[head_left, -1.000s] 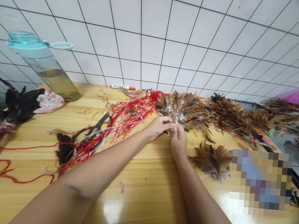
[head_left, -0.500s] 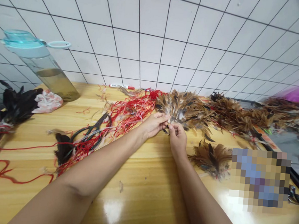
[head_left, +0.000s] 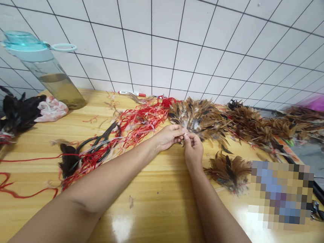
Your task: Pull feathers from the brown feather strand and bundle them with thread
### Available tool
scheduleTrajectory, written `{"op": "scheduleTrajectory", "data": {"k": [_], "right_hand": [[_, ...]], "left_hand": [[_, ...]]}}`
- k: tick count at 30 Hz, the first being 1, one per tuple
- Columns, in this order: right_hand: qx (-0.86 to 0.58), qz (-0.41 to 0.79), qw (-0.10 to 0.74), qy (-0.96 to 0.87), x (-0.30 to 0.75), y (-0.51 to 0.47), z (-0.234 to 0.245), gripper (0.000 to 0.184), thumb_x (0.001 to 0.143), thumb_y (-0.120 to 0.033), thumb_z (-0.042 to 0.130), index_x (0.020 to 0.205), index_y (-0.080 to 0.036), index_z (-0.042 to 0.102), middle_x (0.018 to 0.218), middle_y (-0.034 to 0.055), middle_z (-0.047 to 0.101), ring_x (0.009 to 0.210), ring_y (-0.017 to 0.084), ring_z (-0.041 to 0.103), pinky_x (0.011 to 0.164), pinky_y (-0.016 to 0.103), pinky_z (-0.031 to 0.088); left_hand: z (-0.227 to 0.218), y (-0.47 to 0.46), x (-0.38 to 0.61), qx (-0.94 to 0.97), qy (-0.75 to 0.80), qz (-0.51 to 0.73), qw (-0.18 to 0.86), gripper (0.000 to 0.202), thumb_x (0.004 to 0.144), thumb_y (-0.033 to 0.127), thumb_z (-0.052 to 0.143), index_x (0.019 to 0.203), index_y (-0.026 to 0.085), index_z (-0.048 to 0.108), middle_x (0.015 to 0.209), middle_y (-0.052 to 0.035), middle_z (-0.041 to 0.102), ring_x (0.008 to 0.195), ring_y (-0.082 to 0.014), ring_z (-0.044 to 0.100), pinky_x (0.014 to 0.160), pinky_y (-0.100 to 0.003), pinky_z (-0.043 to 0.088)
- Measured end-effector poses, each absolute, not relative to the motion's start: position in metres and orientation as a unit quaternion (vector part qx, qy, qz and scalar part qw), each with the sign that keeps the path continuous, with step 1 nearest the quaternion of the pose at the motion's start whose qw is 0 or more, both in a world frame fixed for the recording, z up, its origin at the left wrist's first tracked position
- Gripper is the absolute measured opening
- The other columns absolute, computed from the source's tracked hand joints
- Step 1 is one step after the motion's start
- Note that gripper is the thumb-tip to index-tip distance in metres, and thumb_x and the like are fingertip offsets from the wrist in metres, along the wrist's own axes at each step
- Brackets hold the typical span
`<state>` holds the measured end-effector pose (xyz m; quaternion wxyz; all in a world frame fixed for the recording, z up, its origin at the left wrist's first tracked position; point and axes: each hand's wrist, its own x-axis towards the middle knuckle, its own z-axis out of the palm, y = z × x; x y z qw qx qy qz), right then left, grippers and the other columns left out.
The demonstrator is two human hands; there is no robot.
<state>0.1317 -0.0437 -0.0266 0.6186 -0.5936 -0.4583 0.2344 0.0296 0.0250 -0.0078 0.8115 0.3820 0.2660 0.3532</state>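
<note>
Head view: both hands, left hand point(head_left: 168, 137) and right hand point(head_left: 193, 150), pinch the brown feather bundle point(head_left: 200, 119) with nearly closed fingers.

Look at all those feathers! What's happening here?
A person's left hand and right hand meet at the near edge of a brown feather bundle lying on the wooden table, fingertips pinching it. Red strings and black scissors lie to the left; a smaller feather bundle sits to the right.
</note>
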Motion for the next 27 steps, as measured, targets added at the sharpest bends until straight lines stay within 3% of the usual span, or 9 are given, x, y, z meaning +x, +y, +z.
{"op": "scheduleTrajectory", "data": {"k": [20,27], "right_hand": [[-0.567,0.258,0.638,-0.453,0.1321,-0.0434,-0.0261,0.020,0.080,-0.038,0.058,0.077,-0.019,0.058,0.073,0.0015,0.063,0.069,0.015,0.058,0.069,0.030,0.048],[-0.582,0.245,0.636,-0.444,0.1314,-0.0441,-0.0232,0.026,0.079,-0.043,0.057,0.083,-0.018,0.059,0.076,0.0029,0.064,0.072,0.016,0.058,0.071,0.031,0.047]], "left_hand": [[-0.0065,0.0230,0.0294,0.378,0.256,0.343,0.821,0.032,0.062,0.024,0.082,0.071,0.011,0.054,0.061,0.0021,0.054,0.055,-0.0043,0.050,0.054,-0.017,0.039],[-0.0058,0.0289,0.0256,0.449,0.263,0.390,0.760,0.035,0.063,0.030,0.080,0.065,0.013,0.050,0.059,0.0031,0.052,0.053,-0.0041,0.045,0.053,-0.019,0.034]]}}
